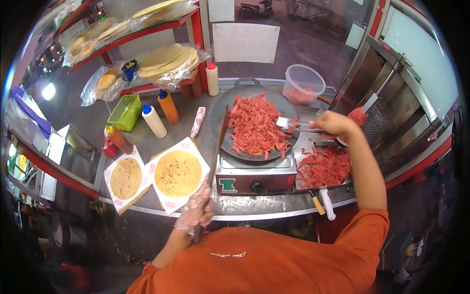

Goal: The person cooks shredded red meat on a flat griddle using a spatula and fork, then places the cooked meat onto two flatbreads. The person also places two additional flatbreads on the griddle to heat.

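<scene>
At the left, two round flatbreads (126, 182) lie flat on white paper sheets (190, 146) by the counter's front edge, probably so that they stay clean and within easy reach. Squeeze bottles (154, 121) stand upright behind them, likely clear of the nearer working space. The left hand (196, 211), in a clear plastic glove, has its fingers closed around the lower part of a long dark tool (218, 152), which slants up to the left side of a wide round pan (294, 111); holding it low perhaps keeps the fingers away from the hot surface. The pan sits on a steel stove (274, 171), with red strips (257, 125), seemingly meat, heaped in its middle. From the right, what look like metal tongs (307, 128) reach over the pan to the heap's edge. The bare right hand (332, 122) grips their rear end, its fingers curled in, presumably for reach. Just beside the stove, more strips (324, 166) lie in a metal tray (304, 144), placed, it seems, close to the pan for short transfers
</scene>
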Action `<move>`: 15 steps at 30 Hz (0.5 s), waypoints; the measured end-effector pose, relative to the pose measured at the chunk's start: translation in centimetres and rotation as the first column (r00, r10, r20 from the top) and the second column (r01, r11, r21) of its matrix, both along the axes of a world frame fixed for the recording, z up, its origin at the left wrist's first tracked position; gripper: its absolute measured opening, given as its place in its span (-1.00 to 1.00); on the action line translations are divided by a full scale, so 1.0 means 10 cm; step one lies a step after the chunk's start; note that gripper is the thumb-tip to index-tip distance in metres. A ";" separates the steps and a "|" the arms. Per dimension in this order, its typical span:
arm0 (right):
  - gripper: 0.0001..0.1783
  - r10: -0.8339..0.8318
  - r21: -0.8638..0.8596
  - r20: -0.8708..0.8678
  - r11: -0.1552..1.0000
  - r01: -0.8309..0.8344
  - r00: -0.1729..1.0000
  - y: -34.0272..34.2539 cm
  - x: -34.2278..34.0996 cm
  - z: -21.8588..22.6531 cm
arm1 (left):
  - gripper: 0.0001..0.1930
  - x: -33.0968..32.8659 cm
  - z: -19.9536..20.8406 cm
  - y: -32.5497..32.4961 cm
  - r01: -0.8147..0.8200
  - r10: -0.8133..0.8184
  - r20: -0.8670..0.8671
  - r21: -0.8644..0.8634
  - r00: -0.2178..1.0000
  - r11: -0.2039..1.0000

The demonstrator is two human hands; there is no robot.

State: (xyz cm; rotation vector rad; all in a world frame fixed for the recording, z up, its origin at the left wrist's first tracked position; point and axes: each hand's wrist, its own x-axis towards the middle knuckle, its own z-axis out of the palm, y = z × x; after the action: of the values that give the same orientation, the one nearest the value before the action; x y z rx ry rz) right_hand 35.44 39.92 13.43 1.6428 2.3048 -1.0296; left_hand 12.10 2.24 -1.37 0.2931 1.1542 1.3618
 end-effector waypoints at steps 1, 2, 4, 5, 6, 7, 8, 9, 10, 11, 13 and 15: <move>-0.46 -0.124 -0.114 -0.163 0.988 0.106 0.979 -0.03 -0.12 -0.16 | -0.34 0.10 -0.02 0.08 0.042 -0.042 0.028 0.015 0.999 0.999; -0.44 0.007 -0.094 -0.238 0.995 -0.030 0.971 -0.02 -0.22 -0.29 | -0.33 0.15 -0.02 0.16 0.091 -0.092 0.042 0.032 0.995 0.995; -0.45 0.213 0.094 -0.222 0.976 -0.196 0.952 0.07 -0.37 -0.40 | -0.35 0.08 0.07 0.23 0.101 -0.101 0.048 0.016 0.994 0.995; -0.47 0.314 0.266 -0.146 0.926 -0.269 0.938 0.14 -0.41 -0.37 | -0.35 -0.01 0.13 0.26 0.112 -0.112 0.036 0.012 0.993 0.994; -0.49 0.420 0.453 -0.102 0.826 -0.334 0.902 0.18 -0.46 -0.36 | -0.37 -0.15 0.22 0.24 0.115 -0.115 0.013 0.009 0.993 0.993; -0.53 0.436 0.560 -0.002 0.746 -0.361 0.900 0.21 -0.48 -0.30 | -0.37 -0.28 0.30 0.19 0.113 -0.112 -0.034 0.016 0.993 0.993; -0.56 0.450 0.715 0.063 0.602 -0.354 0.891 0.23 -0.48 -0.24 | -0.37 -0.40 0.36 0.13 0.113 -0.111 -0.075 0.020 0.991 0.993; -0.64 0.450 0.765 0.096 0.538 -0.355 0.888 0.22 -0.47 -0.17 | -0.37 -0.48 0.41 0.08 0.091 -0.091 -0.117 -0.005 0.989 0.996; -0.65 0.491 0.776 0.192 0.454 -0.437 0.850 0.17 -0.45 -0.12 | -0.37 -0.55 0.43 0.02 0.065 -0.069 -0.155 -0.028 0.986 0.997; -0.65 0.553 0.808 0.274 0.312 -0.500 0.787 0.10 -0.41 -0.09 | -0.40 -0.58 0.43 -0.04 0.038 -0.046 -0.158 -0.050 0.986 0.998; -0.57 0.543 0.784 0.447 0.145 -0.604 0.711 -0.14 -0.35 -0.12 | -0.38 -0.55 0.37 -0.14 0.012 -0.025 -0.203 -0.063 0.979 0.998; -0.66 0.409 0.766 0.451 0.279 -0.579 0.793 -0.38 -0.21 -0.22 | -0.35 -0.43 0.26 -0.21 0.012 -0.033 -0.216 -0.095 0.976 0.995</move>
State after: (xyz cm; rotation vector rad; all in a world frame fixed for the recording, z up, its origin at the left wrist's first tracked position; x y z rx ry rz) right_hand 33.39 36.17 11.24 0.8400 3.0897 0.6091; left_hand 7.77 0.15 1.21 0.3936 1.3878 1.2743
